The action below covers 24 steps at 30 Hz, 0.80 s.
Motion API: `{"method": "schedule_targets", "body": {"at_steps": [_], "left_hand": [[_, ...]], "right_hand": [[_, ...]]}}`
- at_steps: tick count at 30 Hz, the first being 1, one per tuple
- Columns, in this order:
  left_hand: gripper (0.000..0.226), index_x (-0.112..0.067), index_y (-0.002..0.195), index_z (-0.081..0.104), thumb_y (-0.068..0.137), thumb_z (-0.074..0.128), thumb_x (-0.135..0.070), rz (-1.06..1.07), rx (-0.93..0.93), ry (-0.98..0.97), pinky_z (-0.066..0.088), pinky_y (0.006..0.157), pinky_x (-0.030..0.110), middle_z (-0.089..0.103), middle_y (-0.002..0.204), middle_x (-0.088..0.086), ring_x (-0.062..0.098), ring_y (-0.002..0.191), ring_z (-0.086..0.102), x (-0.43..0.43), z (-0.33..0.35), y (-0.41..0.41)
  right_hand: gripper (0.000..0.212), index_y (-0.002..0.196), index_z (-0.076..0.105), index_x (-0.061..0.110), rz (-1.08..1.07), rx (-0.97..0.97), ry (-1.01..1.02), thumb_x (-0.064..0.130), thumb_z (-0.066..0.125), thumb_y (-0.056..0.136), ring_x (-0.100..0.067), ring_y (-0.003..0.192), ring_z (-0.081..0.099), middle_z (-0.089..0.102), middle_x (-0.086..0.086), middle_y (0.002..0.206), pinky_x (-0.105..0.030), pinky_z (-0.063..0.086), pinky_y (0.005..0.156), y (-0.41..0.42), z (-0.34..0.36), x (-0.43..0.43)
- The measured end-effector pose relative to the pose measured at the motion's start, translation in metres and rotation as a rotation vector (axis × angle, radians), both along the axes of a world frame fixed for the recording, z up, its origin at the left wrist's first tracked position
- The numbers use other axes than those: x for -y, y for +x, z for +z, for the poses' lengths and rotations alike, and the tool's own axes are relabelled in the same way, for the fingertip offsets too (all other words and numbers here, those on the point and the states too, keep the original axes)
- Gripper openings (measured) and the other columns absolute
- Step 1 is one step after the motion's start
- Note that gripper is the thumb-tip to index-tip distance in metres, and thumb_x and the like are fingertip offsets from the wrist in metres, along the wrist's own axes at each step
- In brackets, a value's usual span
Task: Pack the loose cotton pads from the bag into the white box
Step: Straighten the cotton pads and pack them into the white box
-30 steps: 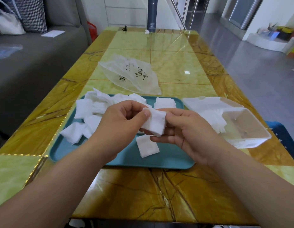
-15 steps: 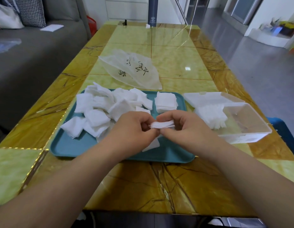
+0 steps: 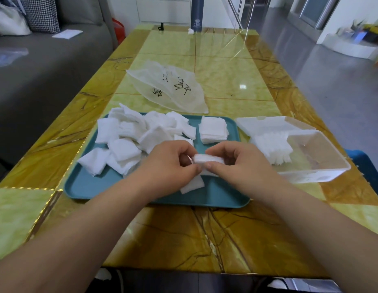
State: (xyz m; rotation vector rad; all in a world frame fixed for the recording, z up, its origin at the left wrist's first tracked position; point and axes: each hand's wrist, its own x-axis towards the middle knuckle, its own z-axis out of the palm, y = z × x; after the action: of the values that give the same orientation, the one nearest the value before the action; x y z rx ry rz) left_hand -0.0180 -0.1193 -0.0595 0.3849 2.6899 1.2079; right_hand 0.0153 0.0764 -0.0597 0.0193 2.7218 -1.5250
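My left hand [image 3: 171,163] and my right hand [image 3: 236,163] pinch a small stack of white cotton pads [image 3: 208,160] between them, edge-on, above the teal tray [image 3: 82,187]. A loose heap of pads [image 3: 133,136] covers the tray's left half. A neat pile of pads [image 3: 213,130] sits at its back right, and a single pad [image 3: 192,185] lies under my hands. The white box [image 3: 315,163] stands open right of the tray, with a row of pads [image 3: 272,148] at its left end. The empty translucent bag [image 3: 169,89] lies behind the tray.
The marble table [image 3: 183,235] ends just below my forearms. A grey sofa [image 3: 35,66] runs along the left side. A dark tall cylinder [image 3: 197,13] stands at the table's far end. The box's lid [image 3: 266,123] lies folded back behind it.
The pad stack went from flat and facing me to edge-on between both hands' fingertips, lower over the tray. The view has tilted down slightly.
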Motion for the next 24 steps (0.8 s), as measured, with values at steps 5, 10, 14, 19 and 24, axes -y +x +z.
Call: {"method": "schedule_targets", "body": {"at_steps": [5,10,14,19,24], "left_hand": [[0.039,-0.032,0.113,0.063,0.08,0.081,-0.039,-0.017,-0.016,-0.365,0.055,0.086,0.035,0.062,0.104,-0.011,0.012,0.088,0.061,0.014,0.006,-0.001],[0.039,-0.037,0.114,0.062,0.08,0.08,-0.031,-0.018,0.108,-0.296,0.05,0.073,0.027,0.065,0.095,-0.015,0.004,0.084,0.061,0.008,0.006,-0.001],[0.03,-0.034,0.103,0.065,0.078,0.078,-0.024,-0.029,0.22,-0.265,0.053,0.07,0.027,0.069,0.086,-0.011,0.009,0.08,0.065,0.009,0.007,-0.002],[0.008,-0.023,0.083,0.069,0.08,0.075,-0.019,-0.026,0.197,-0.162,0.046,0.059,0.02,0.067,0.078,-0.009,0.01,0.07,0.059,0.012,0.013,0.002],[0.02,-0.012,0.09,0.066,0.077,0.08,-0.013,-0.121,0.382,0.5,0.047,0.058,0.024,0.071,0.083,0.004,0.013,0.074,0.062,0.013,0.026,0.006]], "right_hand": [[0.009,0.094,0.075,0.03,-0.103,-0.046,0.047,0.022,0.076,0.091,0.002,0.089,0.069,0.075,0.017,0.093,-0.011,0.05,0.079,-0.002,-0.002,0.001],[0.019,0.103,0.071,0.031,-0.081,-0.031,0.133,0.017,0.074,0.09,0.004,0.09,0.065,0.07,0.02,0.096,0.003,0.042,0.071,-0.003,-0.001,0.003],[0.017,0.1,0.075,0.026,-0.062,0.015,0.189,0.015,0.072,0.088,0.002,0.084,0.065,0.073,0.018,0.093,0.001,0.042,0.067,-0.003,0.0,0.002],[0.016,0.093,0.078,0.028,-0.095,-0.008,0.108,0.015,0.072,0.087,0.004,0.08,0.064,0.074,0.017,0.085,-0.004,0.044,0.063,-0.004,0.002,-0.001],[0.018,0.093,0.081,0.025,-0.14,0.025,-0.129,0.011,0.081,0.082,-0.011,0.083,0.074,0.079,0.008,0.085,-0.026,0.06,0.074,-0.002,0.008,0.0]]}}
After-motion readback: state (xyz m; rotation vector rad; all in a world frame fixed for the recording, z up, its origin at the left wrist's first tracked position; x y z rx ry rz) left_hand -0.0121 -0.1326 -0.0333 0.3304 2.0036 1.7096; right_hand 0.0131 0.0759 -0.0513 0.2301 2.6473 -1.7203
